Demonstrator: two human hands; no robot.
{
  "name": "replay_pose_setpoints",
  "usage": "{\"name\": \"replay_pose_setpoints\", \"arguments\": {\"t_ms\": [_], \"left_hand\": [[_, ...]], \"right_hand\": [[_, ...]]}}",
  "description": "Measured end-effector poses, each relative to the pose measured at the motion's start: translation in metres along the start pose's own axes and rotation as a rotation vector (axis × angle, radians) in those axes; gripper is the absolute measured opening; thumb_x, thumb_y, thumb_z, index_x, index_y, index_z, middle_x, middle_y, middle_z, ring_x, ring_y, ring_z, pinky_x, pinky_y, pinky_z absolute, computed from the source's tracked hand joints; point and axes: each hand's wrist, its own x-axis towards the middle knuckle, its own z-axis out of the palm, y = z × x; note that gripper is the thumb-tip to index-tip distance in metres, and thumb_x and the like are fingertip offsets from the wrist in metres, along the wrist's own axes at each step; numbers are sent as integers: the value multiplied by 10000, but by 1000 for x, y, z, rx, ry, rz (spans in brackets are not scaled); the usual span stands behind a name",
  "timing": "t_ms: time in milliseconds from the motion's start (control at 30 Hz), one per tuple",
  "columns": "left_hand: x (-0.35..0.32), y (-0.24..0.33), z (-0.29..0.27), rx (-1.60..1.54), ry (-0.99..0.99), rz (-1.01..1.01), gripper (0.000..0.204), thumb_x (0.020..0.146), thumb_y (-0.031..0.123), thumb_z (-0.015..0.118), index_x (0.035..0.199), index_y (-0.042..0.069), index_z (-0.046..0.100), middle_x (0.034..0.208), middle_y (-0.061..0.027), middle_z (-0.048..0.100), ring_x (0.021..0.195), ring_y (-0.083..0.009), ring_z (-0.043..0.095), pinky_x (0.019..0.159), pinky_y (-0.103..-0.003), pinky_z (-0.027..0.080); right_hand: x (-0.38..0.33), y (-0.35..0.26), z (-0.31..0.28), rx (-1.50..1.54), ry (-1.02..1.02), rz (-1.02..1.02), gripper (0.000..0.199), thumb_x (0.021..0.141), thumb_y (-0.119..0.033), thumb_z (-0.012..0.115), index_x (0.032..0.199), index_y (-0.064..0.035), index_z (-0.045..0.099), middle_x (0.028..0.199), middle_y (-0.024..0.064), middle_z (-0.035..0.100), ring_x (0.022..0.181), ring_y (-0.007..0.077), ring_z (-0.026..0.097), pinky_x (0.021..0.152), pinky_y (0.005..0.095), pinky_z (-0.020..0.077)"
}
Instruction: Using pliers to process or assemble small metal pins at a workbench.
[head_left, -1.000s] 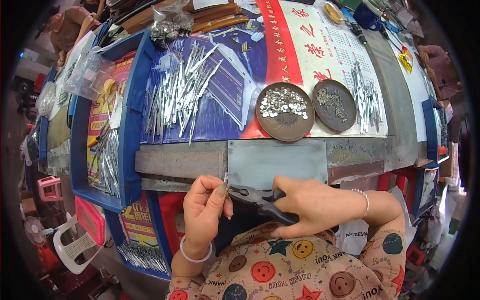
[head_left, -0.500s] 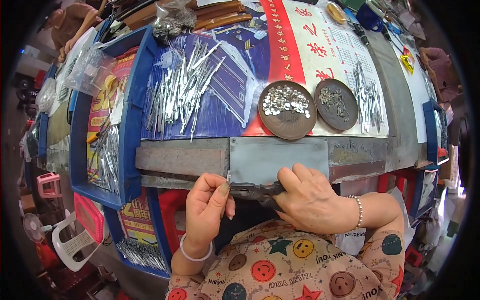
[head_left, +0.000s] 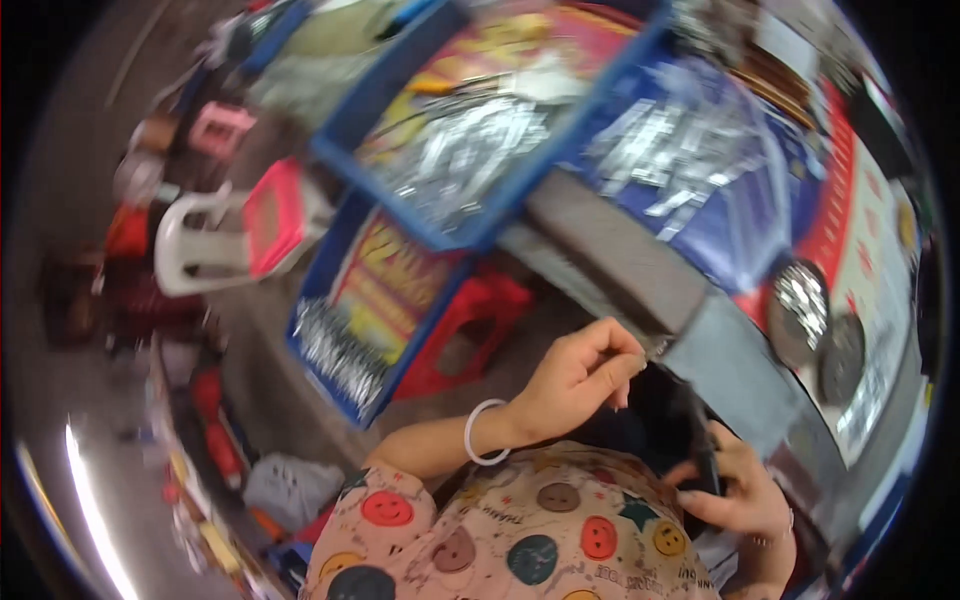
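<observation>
Left hand (head_left: 585,382), frame centre, pinches small silvery metal piece (head_left: 657,349), blurred. Right hand (head_left: 738,482), lower right, grasps black-handled pliers (head_left: 706,462). Advise: steady pinch, fingertips clear.

A head-worn fisheye looks closely down on left hand (head_left: 578,384) and right hand (head_left: 745,490).

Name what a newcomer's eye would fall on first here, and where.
The smiley-patterned shirt across the bottom probably comes first, with the right hand gripping pliers at lower right and the left hand pinching a small, blurred piece near the centre. Next, the blue tray of silvery strips at the top and the white chair at left stand out.
</observation>
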Motion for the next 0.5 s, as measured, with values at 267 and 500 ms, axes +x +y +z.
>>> {"name": "replay_pose_setpoints", "arguments": {"t_ms": [267,500], "left_hand": [[-157,-33,-188,717,1020,158,70,932,74,620,965,15,641,853,-21,643,775,-80,568,697,-233,453],[-247,-87,-232,1194,1037,76,63,862,54,650,895,1,660,851,-121,637,821,-264,640,752,-339,488]], "right_hand": [[22,-3,29,-291,83,29,197,680,-95,692,854,-3,704,1014,215,532,889,372,592,762,371,493],[50,-14,37,-398,-1,-175,211,730,-141,714,749,56,641,1109,253,534,869,385,585,745,414,498]]}}
